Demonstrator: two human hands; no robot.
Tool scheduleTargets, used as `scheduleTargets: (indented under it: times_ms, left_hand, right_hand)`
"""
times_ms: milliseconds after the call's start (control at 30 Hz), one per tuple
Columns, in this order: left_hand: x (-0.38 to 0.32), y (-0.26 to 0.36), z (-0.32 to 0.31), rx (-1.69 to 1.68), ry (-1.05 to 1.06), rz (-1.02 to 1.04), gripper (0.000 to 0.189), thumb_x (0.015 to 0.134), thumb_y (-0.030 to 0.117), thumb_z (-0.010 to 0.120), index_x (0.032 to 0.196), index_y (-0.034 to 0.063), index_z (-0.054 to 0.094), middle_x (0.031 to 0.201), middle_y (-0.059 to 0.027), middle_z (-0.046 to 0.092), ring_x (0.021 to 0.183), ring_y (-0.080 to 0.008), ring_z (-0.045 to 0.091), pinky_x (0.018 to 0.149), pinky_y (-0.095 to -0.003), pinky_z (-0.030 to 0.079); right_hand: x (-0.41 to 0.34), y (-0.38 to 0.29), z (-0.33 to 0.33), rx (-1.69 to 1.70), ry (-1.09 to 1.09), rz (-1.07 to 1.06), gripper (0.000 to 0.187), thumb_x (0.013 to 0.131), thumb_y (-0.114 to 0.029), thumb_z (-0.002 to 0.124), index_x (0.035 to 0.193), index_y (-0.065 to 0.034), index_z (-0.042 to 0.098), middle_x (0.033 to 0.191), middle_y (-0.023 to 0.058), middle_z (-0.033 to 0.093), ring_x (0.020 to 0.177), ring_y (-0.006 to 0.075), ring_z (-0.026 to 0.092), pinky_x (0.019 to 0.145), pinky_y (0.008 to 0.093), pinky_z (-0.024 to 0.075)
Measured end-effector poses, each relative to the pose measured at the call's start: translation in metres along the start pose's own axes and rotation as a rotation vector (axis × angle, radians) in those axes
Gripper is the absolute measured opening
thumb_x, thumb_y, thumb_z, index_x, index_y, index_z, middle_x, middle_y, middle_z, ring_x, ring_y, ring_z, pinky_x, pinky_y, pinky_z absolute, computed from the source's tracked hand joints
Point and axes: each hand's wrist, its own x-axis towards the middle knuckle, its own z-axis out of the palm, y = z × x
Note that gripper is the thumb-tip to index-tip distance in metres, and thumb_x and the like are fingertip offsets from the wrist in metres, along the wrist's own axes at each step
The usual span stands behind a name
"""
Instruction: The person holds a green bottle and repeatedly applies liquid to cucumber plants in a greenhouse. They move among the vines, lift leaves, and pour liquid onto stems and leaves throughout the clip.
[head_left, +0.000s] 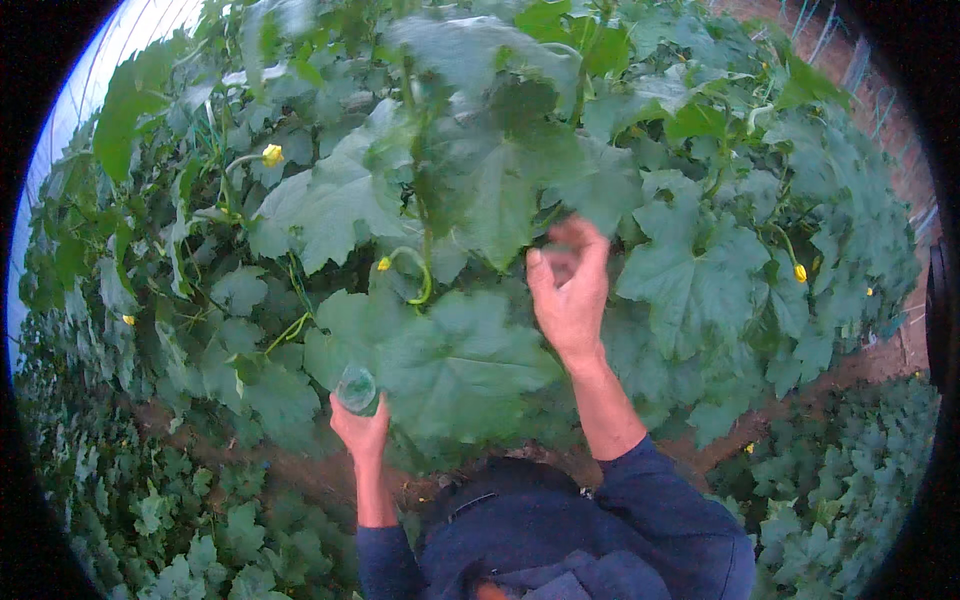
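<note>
My left hand (360, 429) holds a small clear container (357, 388), perhaps a plastic cup, upright in front of a broad leaf (469, 360). What is inside it I cannot make out. My right hand (571, 296) is raised among the leaves of a climbing cucurbit vine, thumb and fingers apart and blurred. No object shows between them. Just left of it hangs a large leaf (499, 199). Between my hands, a curved young fruit (421, 279) carries a yellow blossom (385, 264) at its tip.
Dense vines surround me. More yellow blossoms show at the left (272, 155) and right (800, 273). Thin green twine (300, 289) runs among the stems. Bare soil (300, 469) lies between the rows, with another leafy row (832, 480) behind me. Pale sheeting (90, 82) curves at the upper left.
</note>
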Motion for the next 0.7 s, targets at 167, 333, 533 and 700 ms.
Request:
scheduleTargets:
  times_ms: [167, 333, 533, 700]
  left_hand:
    - [-0.019, 0.008, -0.015, -0.036, 0.043, 0.046, 0.056, 0.07, 0.014, 0.083, 0.12, -0.002, 0.063, 0.104, -0.0124, 0.073, 0.094, -0.0204, 0.07, 0.088, -0.0361, 0.054]
    - [-0.037, 0.013, -0.029, -0.006, 0.053, 0.048, 0.058, 0.071, 0.015, 0.085, 0.121, -0.0022, 0.062, 0.109, -0.0113, 0.073, 0.097, -0.018, 0.068, 0.09, -0.0355, 0.054]
    - [-0.06, 0.021, -0.046, -0.016, 0.139, -0.065, 0.057, 0.071, 0.016, 0.09, 0.118, -0.0017, 0.063, 0.104, -0.0099, 0.074, 0.09, -0.0158, 0.069, 0.086, -0.0343, 0.057]
    - [-0.062, 0.019, -0.075, 0.039, 0.184, -0.047, 0.058, 0.071, 0.023, 0.091, 0.115, -0.0006, 0.062, 0.098, -0.0108, 0.075, 0.088, -0.0184, 0.073, 0.083, -0.0347, 0.058]
  right_hand:
    - [0.048, -0.031, 0.008, -0.133, -0.063, -0.47, 0.072, 0.082, -0.018, 0.076, 0.148, -0.0066, 0.048, 0.157, 0.0216, 0.04, 0.118, 0.0353, 0.063, 0.094, 0.0451, 0.0539]
    - [0.041, -0.011, 0.034, -0.174, -0.318, -0.592, 0.041, 0.089, -0.016, 0.069, 0.127, -0.0013, 0.063, 0.142, 0.0213, 0.059, 0.122, 0.038, 0.062, 0.105, 0.0462, 0.0495]
    - [0.027, 0.045, 0.012, -0.403, -0.225, -0.423, 0.039, 0.096, -0.016, 0.065, 0.129, 0.0041, 0.063, 0.131, 0.0234, 0.065, 0.12, 0.0384, 0.063, 0.102, 0.0438, 0.0502]
    - [0.026, 0.052, -0.021, -0.266, -0.117, -0.007, 0.041, 0.094, -0.011, 0.069, 0.131, 0.0043, 0.061, 0.127, 0.0216, 0.067, 0.114, 0.0324, 0.066, 0.099, 0.0392, 0.0493]
